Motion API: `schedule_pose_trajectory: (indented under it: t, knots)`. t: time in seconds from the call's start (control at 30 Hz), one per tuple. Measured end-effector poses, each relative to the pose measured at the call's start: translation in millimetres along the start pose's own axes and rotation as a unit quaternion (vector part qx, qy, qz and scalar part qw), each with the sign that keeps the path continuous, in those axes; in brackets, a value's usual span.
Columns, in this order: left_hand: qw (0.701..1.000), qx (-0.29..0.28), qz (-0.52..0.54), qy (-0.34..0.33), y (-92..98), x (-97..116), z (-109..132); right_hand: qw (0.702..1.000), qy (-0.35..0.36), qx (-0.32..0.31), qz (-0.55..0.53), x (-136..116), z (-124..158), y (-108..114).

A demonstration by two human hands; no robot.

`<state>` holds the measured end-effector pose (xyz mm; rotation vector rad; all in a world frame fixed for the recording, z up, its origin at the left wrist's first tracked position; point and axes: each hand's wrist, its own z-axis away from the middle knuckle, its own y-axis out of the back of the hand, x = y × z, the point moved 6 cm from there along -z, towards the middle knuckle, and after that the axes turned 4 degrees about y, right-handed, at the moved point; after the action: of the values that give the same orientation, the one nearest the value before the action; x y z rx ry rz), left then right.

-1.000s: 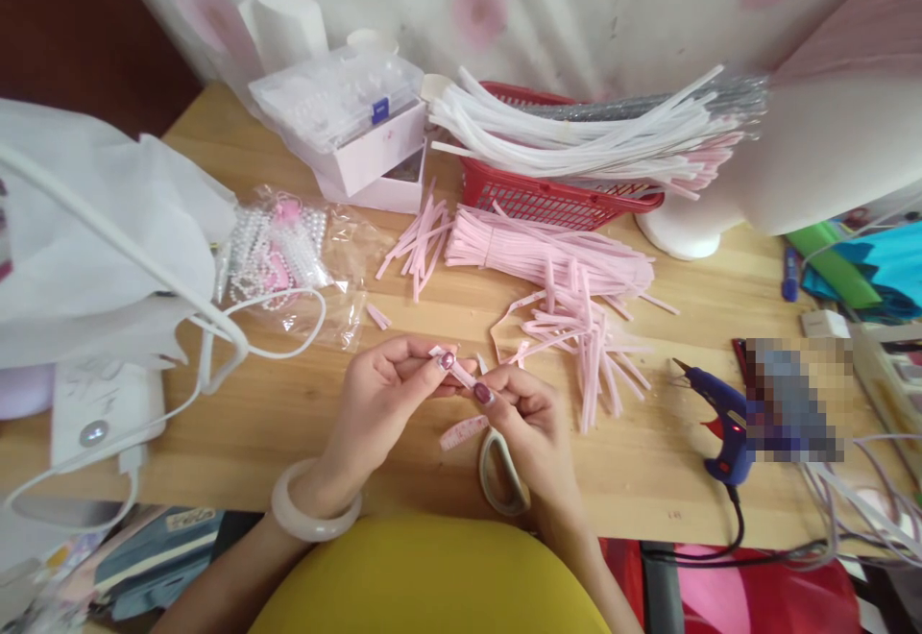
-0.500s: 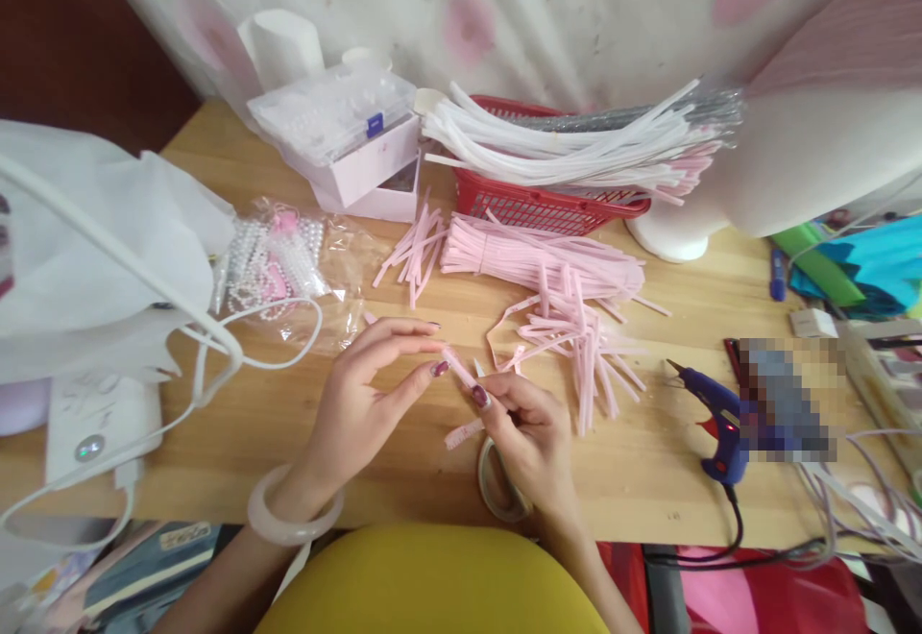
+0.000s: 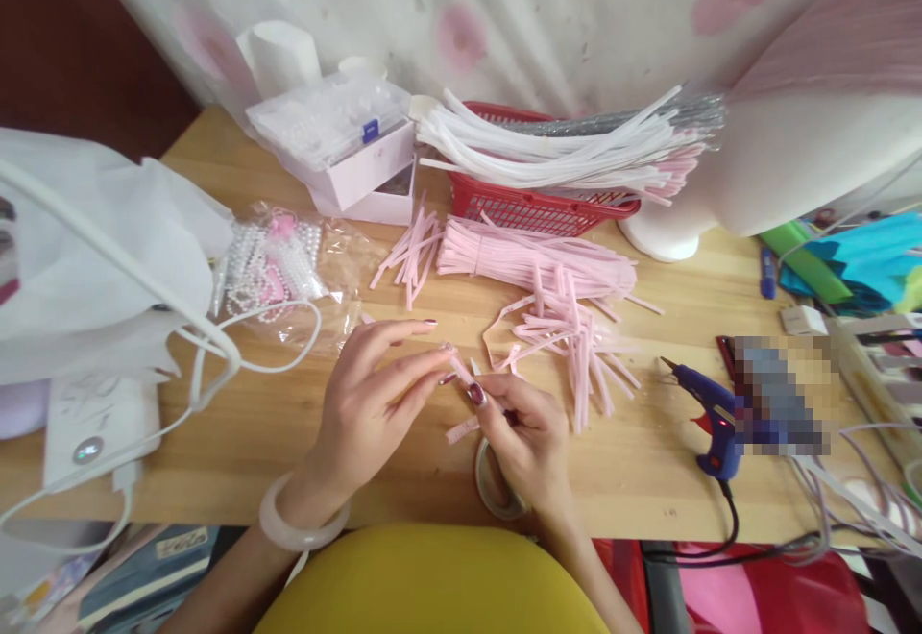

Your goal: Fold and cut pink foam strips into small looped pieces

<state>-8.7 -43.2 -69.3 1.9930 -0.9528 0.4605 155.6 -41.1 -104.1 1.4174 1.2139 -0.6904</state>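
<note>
My right hand (image 3: 529, 432) pinches a short pink pipe cleaner (image 3: 459, 365) between thumb and fingers. At its upper end, the fingertips of my left hand (image 3: 385, 399) close in and touch it, with the index finger stretched out above. A pale pointed tip (image 3: 474, 366) sticks out beyond the right fingers; what it belongs to is mostly hidden. Under the right hand lies a pink strip with small marks (image 3: 463, 430), and a pale loop (image 3: 500, 485) shows beside the palm. Loose pink pipe cleaners (image 3: 576, 346) lie in a pile just beyond.
A bundle of pink pipe cleaners (image 3: 533, 257) lies before a red basket (image 3: 533, 209) of white ones. To the right rests a blue glue gun (image 3: 710, 413) with a cord. Bagged pearl strings (image 3: 278, 259), boxes (image 3: 367, 168) and a white cable (image 3: 317, 327) are left.
My left hand has turned slightly and its fingertips have come together at the pipe cleaner's upper end. My right hand keeps its grip. The whole view has shifted slightly.
</note>
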Motion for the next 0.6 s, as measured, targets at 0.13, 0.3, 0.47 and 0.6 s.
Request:
schedule_pose_trajectory:
  t: [0.13,0.3,0.47,0.6]
  knots:
    - [0.999,-0.035,-0.023,0.001,-1.9,-0.4,-3.2,1.0,0.01,0.004,0.029,-1.6,0.0,0.5]
    - [0.997,-0.064,-0.039,-0.011,-3.2,-2.9,-8.3,0.999,0.015,0.005,0.046,-0.8,0.8,0.3]
    - [0.997,-0.063,-0.038,0.003,0.6,-7.0,-9.2,0.998,0.018,0.007,0.059,-1.3,0.3,1.2]
    - [0.997,-0.068,-0.042,-0.022,2.7,0.0,-5.1,0.999,0.023,-0.006,0.042,-0.9,-0.8,-1.3]
